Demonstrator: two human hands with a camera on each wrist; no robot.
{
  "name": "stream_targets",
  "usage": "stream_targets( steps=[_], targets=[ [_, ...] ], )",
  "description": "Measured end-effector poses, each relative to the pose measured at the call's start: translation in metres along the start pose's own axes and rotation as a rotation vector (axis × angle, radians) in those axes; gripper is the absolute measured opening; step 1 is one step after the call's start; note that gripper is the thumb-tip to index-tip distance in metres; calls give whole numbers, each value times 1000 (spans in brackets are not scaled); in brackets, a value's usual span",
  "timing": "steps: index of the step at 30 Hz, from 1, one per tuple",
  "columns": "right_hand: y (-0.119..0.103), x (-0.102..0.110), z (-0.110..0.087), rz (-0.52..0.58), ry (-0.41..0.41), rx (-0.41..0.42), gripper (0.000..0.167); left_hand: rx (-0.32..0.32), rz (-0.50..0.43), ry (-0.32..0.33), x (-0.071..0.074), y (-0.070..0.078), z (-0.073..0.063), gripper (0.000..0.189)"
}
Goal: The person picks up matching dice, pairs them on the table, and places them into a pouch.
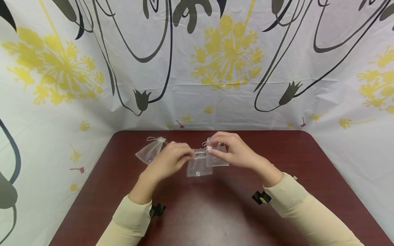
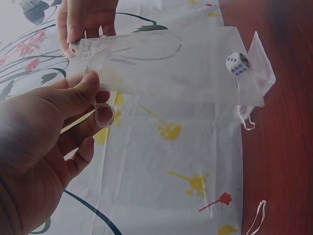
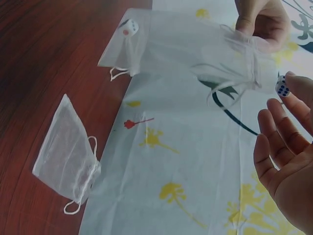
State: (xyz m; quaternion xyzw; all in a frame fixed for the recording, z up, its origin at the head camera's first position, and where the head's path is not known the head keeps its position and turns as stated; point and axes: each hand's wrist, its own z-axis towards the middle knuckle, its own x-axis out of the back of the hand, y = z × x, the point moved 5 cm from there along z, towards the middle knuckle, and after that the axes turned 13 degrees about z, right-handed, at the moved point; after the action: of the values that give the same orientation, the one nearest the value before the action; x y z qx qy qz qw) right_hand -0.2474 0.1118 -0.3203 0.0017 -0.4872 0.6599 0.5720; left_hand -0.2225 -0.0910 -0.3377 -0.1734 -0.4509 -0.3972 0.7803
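My left hand (image 1: 170, 159) pinches the gathered mouth of a sheer white drawstring bag (image 2: 161, 58), which hangs just above the table. Inside the bag, near its bottom corner, lies a white die (image 2: 237, 63) with blue pips. My right hand (image 1: 235, 150) holds another white die (image 3: 282, 86) between thumb and fingertip, right beside the bag's mouth. From the left hand's fingers dangles a loop of the bag's drawstring (image 2: 104, 117). Whether the mouth is spread apart cannot be made out through the sheer cloth.
On the dark red table (image 1: 215, 212), a second sheer bag (image 1: 149, 152) with something blue inside lies to the left. A third sheer bag (image 3: 66, 154) lies at the back right, partly behind the right hand. Beyond the table's far edge hangs a patterned white cloth (image 1: 191, 112).
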Motion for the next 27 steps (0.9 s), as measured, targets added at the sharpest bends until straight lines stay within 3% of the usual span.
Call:
stream_targets(
  steps=[8, 16, 19, 22, 24, 27],
  targets=[
    [1, -8, 2, 6, -6, 39, 13, -15, -2, 0, -3, 2, 1, 8],
    [4, -6, -2, -7, 12, 13, 23, -13, -6, -11, -3, 0, -1, 4],
    [10, -8, -5, -2, -23, -13, 32, -9, -9, -9, -3, 0, -1, 5],
    [18, -14, -9, -28, -107, -69, 41, -13, -8, 9, -2, -1, -2, 4],
    [24, -18, -10, -50, -164, -98, 35, -17, -12, 26, -1, -1, -3, 5],
    [29, -22, -12, -71, -204, -112, 10, -17, -10, 50, 0, -2, -3, 9]
  ],
)
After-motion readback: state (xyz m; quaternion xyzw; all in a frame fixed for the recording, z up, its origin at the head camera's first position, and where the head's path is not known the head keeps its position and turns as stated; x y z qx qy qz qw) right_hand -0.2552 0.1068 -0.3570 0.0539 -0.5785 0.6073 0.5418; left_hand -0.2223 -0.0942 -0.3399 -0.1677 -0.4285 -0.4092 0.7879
